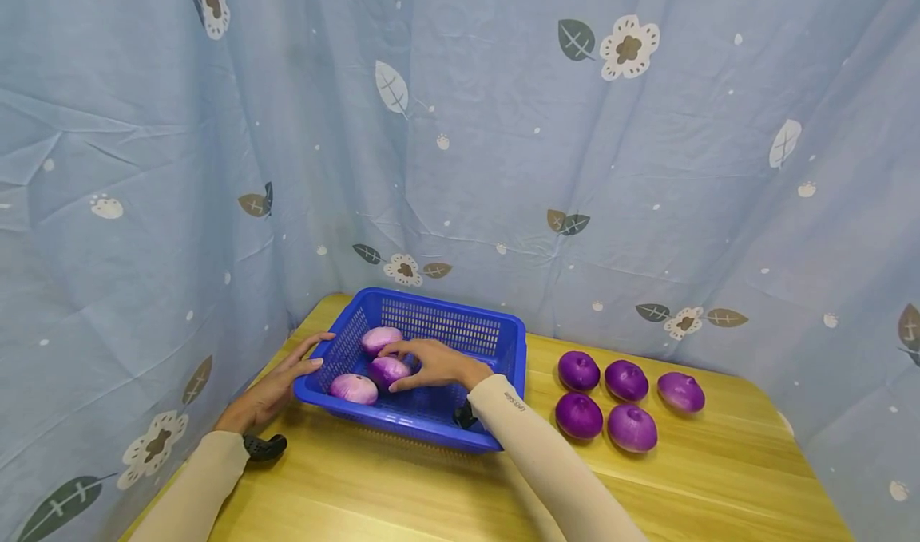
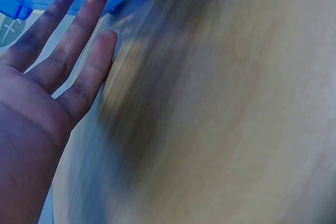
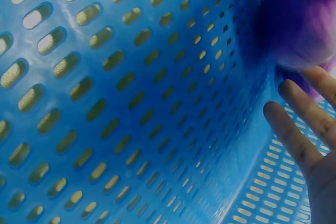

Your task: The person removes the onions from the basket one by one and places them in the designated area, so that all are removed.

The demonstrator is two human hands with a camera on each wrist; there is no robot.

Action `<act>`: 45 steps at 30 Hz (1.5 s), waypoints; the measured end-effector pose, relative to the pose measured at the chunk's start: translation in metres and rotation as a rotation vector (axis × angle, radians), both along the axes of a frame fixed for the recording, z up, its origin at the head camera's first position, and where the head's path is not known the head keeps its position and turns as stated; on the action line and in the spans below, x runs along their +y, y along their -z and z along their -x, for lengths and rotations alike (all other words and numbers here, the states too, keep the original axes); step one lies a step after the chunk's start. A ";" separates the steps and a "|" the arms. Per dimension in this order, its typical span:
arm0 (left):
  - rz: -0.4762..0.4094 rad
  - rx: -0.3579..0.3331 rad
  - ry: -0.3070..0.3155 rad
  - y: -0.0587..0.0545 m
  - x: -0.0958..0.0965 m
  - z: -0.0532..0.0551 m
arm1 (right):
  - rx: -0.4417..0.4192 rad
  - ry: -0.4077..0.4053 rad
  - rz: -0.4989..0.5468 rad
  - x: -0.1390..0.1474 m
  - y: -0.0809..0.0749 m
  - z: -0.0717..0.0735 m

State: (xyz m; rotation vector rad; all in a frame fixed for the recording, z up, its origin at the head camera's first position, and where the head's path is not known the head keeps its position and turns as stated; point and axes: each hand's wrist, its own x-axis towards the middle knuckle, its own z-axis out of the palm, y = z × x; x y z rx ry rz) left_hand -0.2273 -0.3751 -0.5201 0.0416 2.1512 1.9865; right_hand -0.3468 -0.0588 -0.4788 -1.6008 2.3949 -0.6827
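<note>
A blue plastic basket point(image 1: 446, 430) with slotted walls stands on the table, with three purple onions inside. My right hand point(image 1: 431, 362) reaches down into it and holds the middle onion point(image 1: 386, 372) between thumb and fingers. A paler onion point(image 1: 354, 389) lies in front of that one, and another onion point(image 1: 381, 339) behind it. In the right wrist view, the spread fingers point(image 3: 302, 135) show beside a blurred onion point(image 3: 299, 19). At the basket's left end, my left hand point(image 1: 276, 386) has its fingers extended against the outside of the rim.
Several darker purple onions point(image 1: 578, 416) sit on the wooden table point(image 1: 719, 478) to the right of the basket. A blue flowered curtain point(image 1: 496, 127) hangs behind the table and along both sides.
</note>
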 end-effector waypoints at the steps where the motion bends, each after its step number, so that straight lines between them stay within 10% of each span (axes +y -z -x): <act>1: 0.002 0.001 0.002 0.000 0.000 0.000 | 0.008 0.007 -0.001 0.000 0.001 0.000; 9: 0.005 0.008 0.003 0.001 0.001 0.000 | 0.024 0.059 -0.016 0.002 -0.002 -0.001; 16: 0.001 0.017 0.020 0.000 0.001 0.001 | -0.175 0.167 0.088 0.007 -0.004 0.002; 29: -0.010 0.047 0.045 0.000 0.000 0.003 | -0.242 0.264 0.003 0.014 -0.008 0.003; 45: -0.027 0.064 0.053 -0.001 -0.001 0.003 | -0.097 0.252 -0.162 0.019 -0.024 0.000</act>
